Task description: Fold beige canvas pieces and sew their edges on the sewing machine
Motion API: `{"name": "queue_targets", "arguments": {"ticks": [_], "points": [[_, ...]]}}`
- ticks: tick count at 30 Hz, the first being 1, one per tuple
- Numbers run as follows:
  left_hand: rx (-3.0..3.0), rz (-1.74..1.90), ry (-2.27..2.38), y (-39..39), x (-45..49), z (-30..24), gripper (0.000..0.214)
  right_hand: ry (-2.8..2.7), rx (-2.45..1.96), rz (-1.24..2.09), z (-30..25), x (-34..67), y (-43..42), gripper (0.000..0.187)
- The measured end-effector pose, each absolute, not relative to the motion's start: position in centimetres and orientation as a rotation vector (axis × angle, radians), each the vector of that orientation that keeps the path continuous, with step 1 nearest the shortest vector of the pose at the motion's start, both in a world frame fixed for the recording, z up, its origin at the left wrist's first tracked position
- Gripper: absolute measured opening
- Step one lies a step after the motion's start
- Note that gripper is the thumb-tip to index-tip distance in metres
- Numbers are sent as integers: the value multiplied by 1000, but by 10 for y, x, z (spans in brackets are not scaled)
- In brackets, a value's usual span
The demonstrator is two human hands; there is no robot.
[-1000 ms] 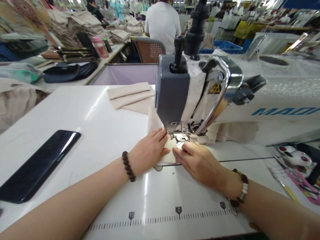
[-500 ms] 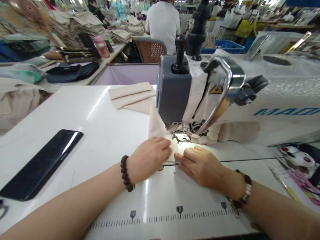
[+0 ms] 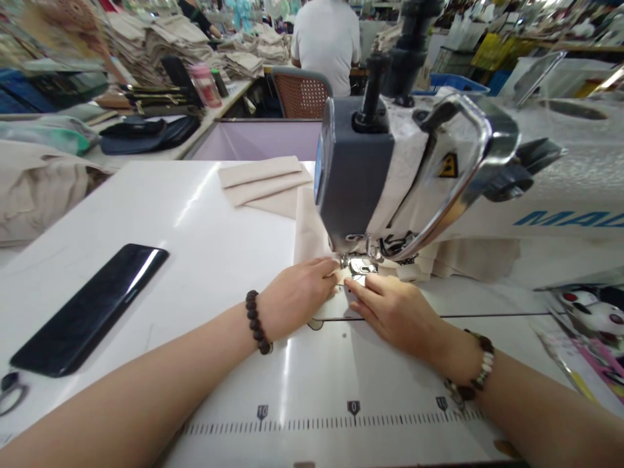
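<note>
A strip of beige fabric (image 3: 309, 227) lies under the needle end of the sewing machine (image 3: 353, 175). My left hand (image 3: 297, 296) presses its closed fingers on the fabric's near edge, just left of the metal presser foot (image 3: 361, 265). From the other side, my right hand (image 3: 397, 315) curls over the same edge, its index fingertip and thumb at the fabric close in front of the foot. The fingertips of the two hands almost meet. What lies under my right palm is hidden.
Folded beige pieces (image 3: 266, 182) lie behind the fabric on the white table (image 3: 205, 260). A black phone (image 3: 90, 309) and a dark ring (image 3: 12, 396) are at left. Pink-handled items (image 3: 597, 357) lie right. A person in a white shirt (image 3: 325, 42) sits beyond.
Both hands have moved slightly forward with the fabric, and its near edge is now closer to the presser foot. The view has shifted a little.
</note>
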State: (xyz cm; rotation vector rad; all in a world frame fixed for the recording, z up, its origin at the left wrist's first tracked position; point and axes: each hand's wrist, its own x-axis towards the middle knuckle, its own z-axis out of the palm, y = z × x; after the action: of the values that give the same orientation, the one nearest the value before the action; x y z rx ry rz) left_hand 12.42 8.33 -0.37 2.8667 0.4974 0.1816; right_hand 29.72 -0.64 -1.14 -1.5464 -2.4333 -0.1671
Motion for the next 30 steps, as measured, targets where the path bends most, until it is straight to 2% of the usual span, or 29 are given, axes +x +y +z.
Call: {"name": "queue_targets", "arguments": {"ticks": [6, 21, 26, 30], "points": [[2902, 149, 563, 88, 130, 2, 15, -2390, -1595, -244, -11, 295, -3, 29], [2938, 232, 634, 90, 132, 1, 11, -2379, -1592, -203, -11, 295, -3, 27], [2969, 215, 671, 90, 133, 0, 16, -2368, -1588, -204, -11, 294, -2, 25], [3028, -4, 793, 70, 130, 10, 26, -2367, -1552, -182, -13, 297, -4, 26]]}}
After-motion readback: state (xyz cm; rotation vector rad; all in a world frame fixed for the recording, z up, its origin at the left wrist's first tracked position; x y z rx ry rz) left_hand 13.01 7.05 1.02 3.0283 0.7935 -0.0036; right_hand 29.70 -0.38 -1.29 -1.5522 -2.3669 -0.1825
